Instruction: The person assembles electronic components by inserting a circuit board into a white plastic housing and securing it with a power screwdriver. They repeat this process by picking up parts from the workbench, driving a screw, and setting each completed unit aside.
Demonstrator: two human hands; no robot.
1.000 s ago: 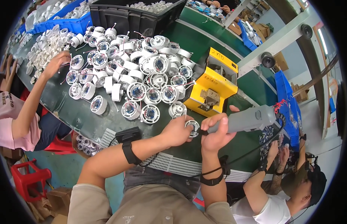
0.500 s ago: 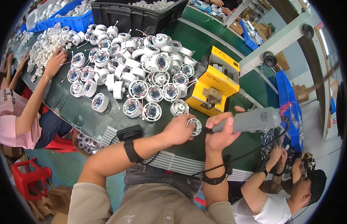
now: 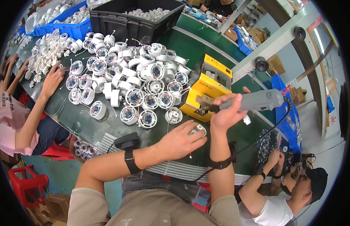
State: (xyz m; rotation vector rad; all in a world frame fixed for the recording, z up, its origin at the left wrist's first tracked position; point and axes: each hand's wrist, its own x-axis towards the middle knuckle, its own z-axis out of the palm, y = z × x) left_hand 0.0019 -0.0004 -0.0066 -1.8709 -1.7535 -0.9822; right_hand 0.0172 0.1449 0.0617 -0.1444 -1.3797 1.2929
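Observation:
My left hand (image 3: pixel 181 142) is closed over a small white round housing (image 3: pixel 198 130), which pokes out past its fingertips low over the green table (image 3: pixel 152 145). A thin wire end dangles below those fingers. Wrapped around a grey electric screwdriver (image 3: pixel 254 103) is my right hand (image 3: pixel 229 113), its palm partly turned up. The screwdriver's dark tip meets the metal block on the front of a yellow screw feeder (image 3: pixel 199 89); exact contact is hard to see. Left of the feeder lies a heap of white round housings (image 3: pixel 134 97), many with blue circuit boards and thin wires.
Behind the heap stands a black crate (image 3: pixel 135 24) of white parts, with a blue bin (image 3: pixel 67 30) farther left. A co-worker's hand (image 3: pixel 53 80) reaches by loose white pieces. At right, another person (image 3: pixel 274 199) works near a blue tray (image 3: pixel 286 109). The screwdriver cable hangs beside my right forearm.
My right hand has lifted the screwdriver from the housing to the yellow feeder's front. My left hand has turned with the housing, now knuckles up. The view has shifted slightly.

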